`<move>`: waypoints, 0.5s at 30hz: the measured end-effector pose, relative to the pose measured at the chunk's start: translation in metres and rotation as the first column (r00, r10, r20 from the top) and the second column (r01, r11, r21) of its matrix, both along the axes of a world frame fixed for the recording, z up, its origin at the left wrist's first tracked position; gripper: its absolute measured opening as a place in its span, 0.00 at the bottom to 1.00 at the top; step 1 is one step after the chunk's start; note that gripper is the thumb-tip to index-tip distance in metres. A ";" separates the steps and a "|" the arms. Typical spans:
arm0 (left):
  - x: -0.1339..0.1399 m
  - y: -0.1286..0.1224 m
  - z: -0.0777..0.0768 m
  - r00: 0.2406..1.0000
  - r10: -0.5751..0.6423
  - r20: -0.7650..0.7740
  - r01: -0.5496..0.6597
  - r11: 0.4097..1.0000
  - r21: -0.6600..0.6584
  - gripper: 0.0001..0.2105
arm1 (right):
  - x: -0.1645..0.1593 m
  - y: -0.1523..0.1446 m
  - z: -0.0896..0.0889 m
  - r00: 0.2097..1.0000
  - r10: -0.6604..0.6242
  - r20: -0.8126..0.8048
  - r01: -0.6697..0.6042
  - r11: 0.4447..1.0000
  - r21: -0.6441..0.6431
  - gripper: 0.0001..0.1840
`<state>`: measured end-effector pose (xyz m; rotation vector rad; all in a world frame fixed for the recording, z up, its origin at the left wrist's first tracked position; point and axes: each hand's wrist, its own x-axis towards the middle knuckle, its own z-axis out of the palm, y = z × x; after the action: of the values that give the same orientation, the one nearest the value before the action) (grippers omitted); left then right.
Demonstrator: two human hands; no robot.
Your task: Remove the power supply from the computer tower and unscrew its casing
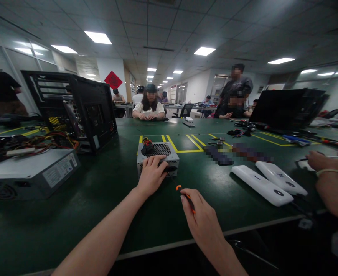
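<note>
A grey metal computer power supply with a perforated grille sits on the green table in front of me, a bundle of cables lying on its top. My left hand grips its near left part, fingers over the top and thumb toward the near face. In my right hand is a screwdriver with an orange and black handle, the fingers closed around it. Its thin shaft points up and left toward the near face of the power supply; whether the tip touches a screw is too small to tell.
A larger power supply and an open black computer case stand to the left. Two white devices lie on the right, near another person's hands. Farther back are a dark monitor-like panel and people seated across the table.
</note>
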<state>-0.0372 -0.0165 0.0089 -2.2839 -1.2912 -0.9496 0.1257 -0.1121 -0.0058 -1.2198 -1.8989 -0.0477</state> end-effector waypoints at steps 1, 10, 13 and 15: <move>0.000 0.000 0.000 1.000 0.001 0.003 -0.001 1.000 -0.002 0.10 | -0.002 0.000 -0.001 1.000 -0.017 0.014 0.016 1.000 0.023 0.10; 0.001 -0.002 0.001 1.000 0.005 0.009 -0.005 1.000 0.003 0.09 | -0.014 -0.001 -0.012 0.961 -0.123 0.246 0.035 0.941 0.337 0.12; 0.001 -0.001 0.000 1.000 0.011 0.007 -0.011 1.000 0.003 0.09 | -0.008 0.000 -0.004 0.974 -0.035 0.225 -0.039 0.948 0.316 0.11; 0.001 -0.001 0.001 1.000 0.011 0.003 -0.011 1.000 0.004 0.09 | -0.005 0.001 0.003 0.981 0.061 0.183 -0.107 0.961 0.254 0.09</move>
<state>-0.0364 -0.0173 0.0096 -2.2713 -1.3009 -0.9518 0.1209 -0.1109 -0.0027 -0.9796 -2.0178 -0.3598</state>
